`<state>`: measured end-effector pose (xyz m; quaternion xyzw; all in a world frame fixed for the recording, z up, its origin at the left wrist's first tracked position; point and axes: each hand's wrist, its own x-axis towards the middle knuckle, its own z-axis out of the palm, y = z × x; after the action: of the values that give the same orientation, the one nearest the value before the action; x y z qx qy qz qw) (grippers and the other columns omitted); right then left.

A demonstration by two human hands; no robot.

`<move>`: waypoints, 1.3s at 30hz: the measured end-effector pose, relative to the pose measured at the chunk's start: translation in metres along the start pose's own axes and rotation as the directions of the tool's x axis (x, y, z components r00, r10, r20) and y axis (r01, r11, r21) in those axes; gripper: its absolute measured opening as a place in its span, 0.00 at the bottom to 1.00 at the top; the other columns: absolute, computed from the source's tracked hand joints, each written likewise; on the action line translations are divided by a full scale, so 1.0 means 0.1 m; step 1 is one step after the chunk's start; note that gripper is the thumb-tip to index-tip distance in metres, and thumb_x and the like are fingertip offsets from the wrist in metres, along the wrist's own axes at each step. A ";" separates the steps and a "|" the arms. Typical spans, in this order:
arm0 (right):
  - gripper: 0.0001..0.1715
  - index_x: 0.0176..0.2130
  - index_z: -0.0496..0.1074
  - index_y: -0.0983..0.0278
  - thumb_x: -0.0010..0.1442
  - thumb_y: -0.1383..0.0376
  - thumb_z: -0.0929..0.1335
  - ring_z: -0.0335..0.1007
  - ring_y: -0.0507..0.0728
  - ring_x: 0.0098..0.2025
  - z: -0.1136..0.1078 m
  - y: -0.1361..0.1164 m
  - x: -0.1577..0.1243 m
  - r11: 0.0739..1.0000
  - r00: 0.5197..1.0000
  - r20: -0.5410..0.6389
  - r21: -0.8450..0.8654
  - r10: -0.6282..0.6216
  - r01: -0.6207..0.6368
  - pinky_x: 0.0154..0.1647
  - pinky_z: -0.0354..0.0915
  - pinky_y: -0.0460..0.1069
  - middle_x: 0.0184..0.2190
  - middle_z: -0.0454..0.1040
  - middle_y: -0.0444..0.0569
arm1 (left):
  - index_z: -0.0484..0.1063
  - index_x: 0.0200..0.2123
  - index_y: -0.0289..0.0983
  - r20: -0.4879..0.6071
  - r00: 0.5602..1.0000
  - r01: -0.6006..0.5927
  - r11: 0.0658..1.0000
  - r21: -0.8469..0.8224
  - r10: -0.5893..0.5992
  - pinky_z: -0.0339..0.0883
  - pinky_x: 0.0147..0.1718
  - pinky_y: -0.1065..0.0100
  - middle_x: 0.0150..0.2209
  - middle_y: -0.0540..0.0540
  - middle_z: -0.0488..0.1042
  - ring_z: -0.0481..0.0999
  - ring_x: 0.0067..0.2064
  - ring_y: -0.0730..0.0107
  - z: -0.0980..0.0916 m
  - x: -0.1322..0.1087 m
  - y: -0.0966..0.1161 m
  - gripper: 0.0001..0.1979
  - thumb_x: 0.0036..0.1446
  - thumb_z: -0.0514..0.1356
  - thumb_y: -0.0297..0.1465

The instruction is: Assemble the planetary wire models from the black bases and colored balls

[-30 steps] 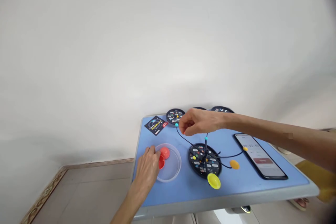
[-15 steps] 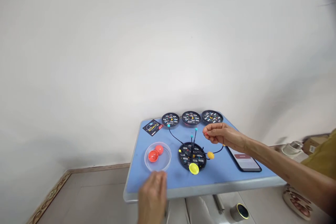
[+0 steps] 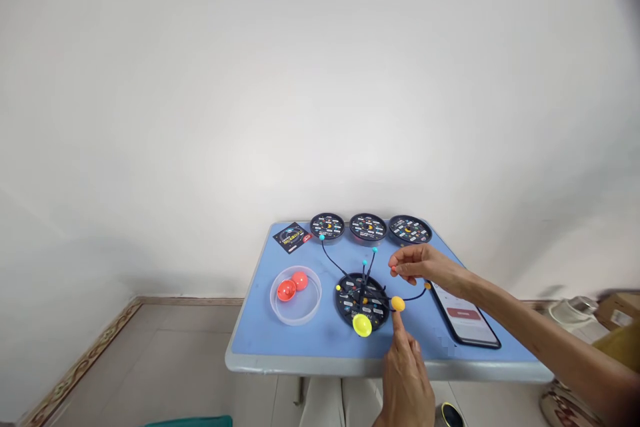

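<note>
"So, what does the right hand (image 3: 425, 265) hold?"

"Its grip is narrow, finger and thumb pinching a small red bead (image 3: 393, 269) above the worktop (image 3: 310, 345), near the black wire-armed model (image 3: 362, 302)."

"And the left hand (image 3: 408, 373)?"

"Its forefinger is at the lower edge of the model's orange ball (image 3: 398, 304); whether that grip is closed on it, one cannot tell."

"What lies around?"

"A clear dish (image 3: 306, 312) with two red pieces (image 3: 287, 290), left of the model; a phone (image 3: 466, 321), right; three dark-topped round containers (image 3: 368, 227) and a card (image 3: 292, 237) behind."
</note>
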<state>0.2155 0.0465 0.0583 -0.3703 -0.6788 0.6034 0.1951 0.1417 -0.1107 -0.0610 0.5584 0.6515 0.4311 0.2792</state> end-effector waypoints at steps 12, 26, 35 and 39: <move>0.11 0.28 0.75 0.66 0.45 0.60 0.72 0.65 0.52 0.25 -0.10 0.09 0.24 0.989 0.989 0.146 -0.147 -0.004 0.026 0.22 0.57 0.46 0.25 0.77 0.49 | 0.52 0.65 0.21 -0.071 0.996 -0.031 0.967 0.254 0.051 0.71 0.38 0.67 0.46 0.31 0.77 0.79 0.42 0.60 0.12 0.10 -0.05 0.28 0.62 0.43 0.20; 0.07 0.27 0.76 0.65 0.44 0.64 0.70 0.63 0.52 0.24 -0.11 0.16 0.34 0.955 0.976 0.218 -0.291 0.016 0.049 0.24 0.55 0.47 0.22 0.74 0.45 | 0.73 0.52 0.31 -0.055 0.995 0.002 0.527 0.850 0.085 0.61 0.21 0.71 0.27 0.42 0.75 0.75 0.25 0.69 -0.07 0.11 -0.17 0.22 0.55 0.55 0.15; 0.12 0.31 0.77 0.67 0.45 0.62 0.73 0.61 0.51 0.25 -0.03 0.08 0.19 0.999 0.971 0.238 -0.050 0.002 0.010 0.25 0.56 0.47 0.24 0.74 0.46 | 0.76 0.46 0.37 -0.084 0.991 0.019 0.523 0.852 0.101 0.68 0.27 0.71 0.36 0.43 0.75 0.76 0.36 0.66 -0.50 0.12 -0.26 0.19 0.56 0.55 0.16; 0.14 0.31 0.77 0.67 0.46 0.59 0.74 0.62 0.51 0.26 0.02 0.10 0.13 0.998 0.971 0.236 0.055 -0.032 0.020 0.26 0.56 0.47 0.25 0.74 0.47 | 0.76 0.46 0.39 -0.093 0.982 -0.008 0.522 0.853 0.167 0.69 0.29 0.71 0.38 0.45 0.75 0.74 0.37 0.66 -0.68 0.15 -0.34 0.18 0.56 0.57 0.16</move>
<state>0.2081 0.0545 0.0460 -0.2814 -0.6862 0.6580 0.1302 0.0639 -0.1132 -0.0567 0.6182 0.7702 0.1171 -0.1042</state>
